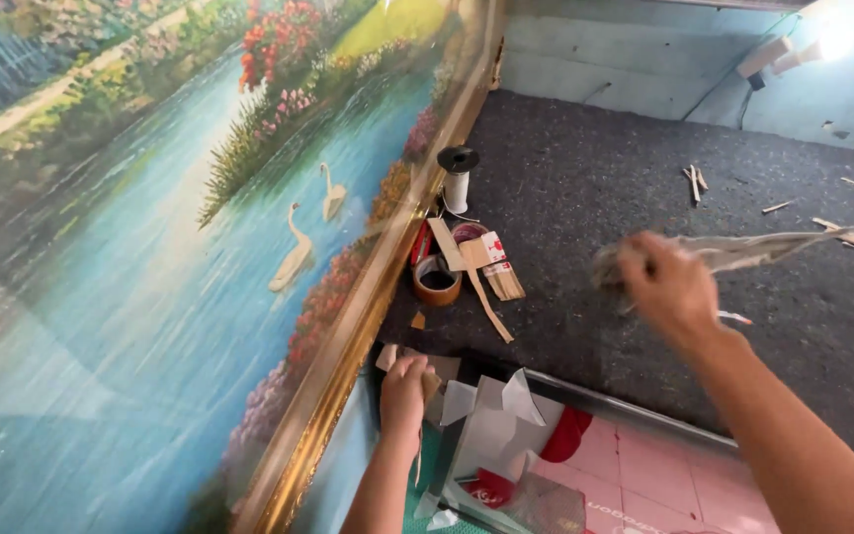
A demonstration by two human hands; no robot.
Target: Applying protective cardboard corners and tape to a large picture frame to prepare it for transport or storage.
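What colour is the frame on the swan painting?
Gold, glossy frame along the painting's edge; head view shows it best.

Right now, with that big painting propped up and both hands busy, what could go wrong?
The framed painting leans at the edge of the grey felt table; the left hand working at its gilt frame might nudge it. The right hand swings a blurred strip that could scuff the canvas. The upright thread spool beside the frame could topple.

we see a dark grey felt-covered workbench (pixel 595 198) carrying a thread spool (pixel 458 178), tape rolls (pixel 438 280), cardboard strips (pixel 486 302) and scattered wood splinters (pixel 696 182).
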